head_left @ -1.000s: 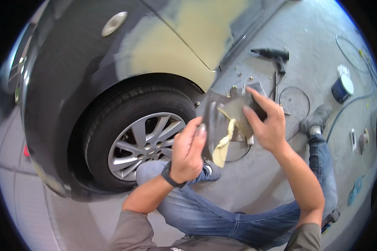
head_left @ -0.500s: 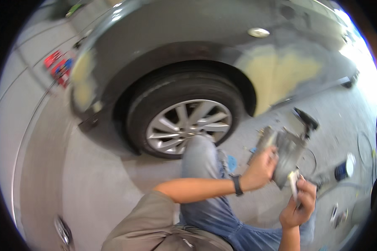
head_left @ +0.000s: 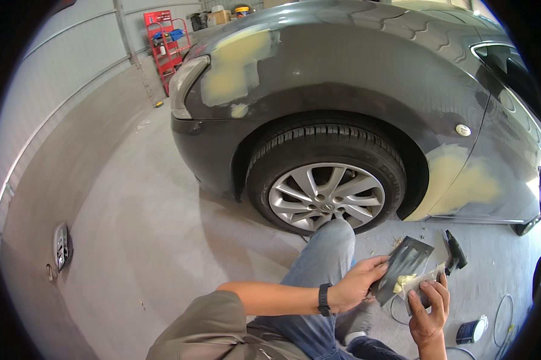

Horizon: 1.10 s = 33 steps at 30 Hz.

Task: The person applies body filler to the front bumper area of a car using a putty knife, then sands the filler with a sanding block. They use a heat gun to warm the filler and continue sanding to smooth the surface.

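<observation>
My left hand (head_left: 357,288) grips a dark flat board (head_left: 408,258) by its left edge at the lower right. On the board is a lump of pale yellow paste (head_left: 403,282). My right hand (head_left: 428,309) holds a thin, pale spreader (head_left: 430,276) against the board beside the paste, fingers bent round it. Ahead of me stands a dark grey car (head_left: 354,66) with a silver-spoked front wheel (head_left: 327,198) and pale yellow patches on its fender (head_left: 236,60) and low by the door (head_left: 468,186).
A black gun-shaped tool (head_left: 454,251), a tub (head_left: 467,332) and a looped hose (head_left: 503,318) lie on the floor (head_left: 132,258) to my right. A silver-and-black part (head_left: 61,246) rests along the left wall. A red rack (head_left: 165,48) stands behind the car's front.
My view has swung left and up, showing more of the wall and car front. The board and both hands now sit low at the right, the spreader held against the board.
</observation>
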{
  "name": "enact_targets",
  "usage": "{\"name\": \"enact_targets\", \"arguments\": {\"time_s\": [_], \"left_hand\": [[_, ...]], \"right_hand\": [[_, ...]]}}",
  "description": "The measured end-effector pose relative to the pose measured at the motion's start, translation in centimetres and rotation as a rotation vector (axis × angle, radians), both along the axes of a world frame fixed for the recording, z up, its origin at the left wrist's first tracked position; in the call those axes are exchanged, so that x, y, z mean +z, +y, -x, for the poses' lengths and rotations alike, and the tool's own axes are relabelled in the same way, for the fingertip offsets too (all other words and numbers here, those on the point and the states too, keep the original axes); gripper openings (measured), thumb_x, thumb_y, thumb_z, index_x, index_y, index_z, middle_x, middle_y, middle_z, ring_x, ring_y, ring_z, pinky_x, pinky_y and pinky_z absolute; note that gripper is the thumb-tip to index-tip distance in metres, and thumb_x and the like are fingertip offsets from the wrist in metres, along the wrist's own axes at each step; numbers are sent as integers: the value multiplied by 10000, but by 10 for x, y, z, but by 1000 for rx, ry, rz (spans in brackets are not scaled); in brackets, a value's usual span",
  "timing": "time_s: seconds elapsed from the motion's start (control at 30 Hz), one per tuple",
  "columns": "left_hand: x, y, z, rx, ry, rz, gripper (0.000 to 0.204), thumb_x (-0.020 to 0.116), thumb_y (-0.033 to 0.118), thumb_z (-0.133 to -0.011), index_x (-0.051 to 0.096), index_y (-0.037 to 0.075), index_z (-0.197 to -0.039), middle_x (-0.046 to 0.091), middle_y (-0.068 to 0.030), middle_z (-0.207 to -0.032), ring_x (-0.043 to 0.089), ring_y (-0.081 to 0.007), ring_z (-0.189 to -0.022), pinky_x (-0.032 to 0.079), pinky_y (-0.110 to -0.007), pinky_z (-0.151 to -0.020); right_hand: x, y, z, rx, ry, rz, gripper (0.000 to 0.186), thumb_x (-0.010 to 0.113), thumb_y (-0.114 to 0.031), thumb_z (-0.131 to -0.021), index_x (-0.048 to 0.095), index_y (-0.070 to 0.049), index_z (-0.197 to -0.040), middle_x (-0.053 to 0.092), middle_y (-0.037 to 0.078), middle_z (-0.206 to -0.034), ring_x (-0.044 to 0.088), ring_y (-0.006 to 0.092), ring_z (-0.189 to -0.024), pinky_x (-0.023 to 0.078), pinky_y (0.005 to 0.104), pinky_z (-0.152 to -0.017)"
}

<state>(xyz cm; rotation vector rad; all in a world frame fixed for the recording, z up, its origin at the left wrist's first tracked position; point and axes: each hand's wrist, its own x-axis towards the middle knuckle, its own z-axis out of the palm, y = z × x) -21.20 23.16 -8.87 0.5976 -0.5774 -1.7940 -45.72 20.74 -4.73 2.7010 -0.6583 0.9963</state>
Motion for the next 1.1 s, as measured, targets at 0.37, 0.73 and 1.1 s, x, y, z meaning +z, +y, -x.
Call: {"name": "enact_targets", "arguments": {"time_s": [0.37,0.73,1.1], "left_hand": [[-7,16,-18,143,-176,135,427,510,230,-1149,491,-6,-1504,656,-51,-1366,626,-89,-1211,506,-254,-1033],[9,14,-72,325,-419,209,435,511,253,-1154,551,-46,-1468,696,-5,-1219,626,-39,-1042,516,-223,-912],[66,-2,-248,871,-1756,920,522,592,310,-1045,575,17,-1477,638,-241,-1436,621,-394,-1340,517,-469,-1087]], "right_hand": [[-3,-61,-62,356,-1305,-1264,559,549,4,-1000,481,50,-1553,658,142,-1356,650,209,-1150,474,327,-1061],[-10,-109,-86,515,-671,-1668,459,546,-408,-1116,648,-2,-926,603,134,-559,441,125,-417,341,250,-433],[-8,-146,-182,147,-284,-1778,384,576,-242,-1058,627,-28,-743,640,114,-606,553,159,-497,434,297,-500]]}}
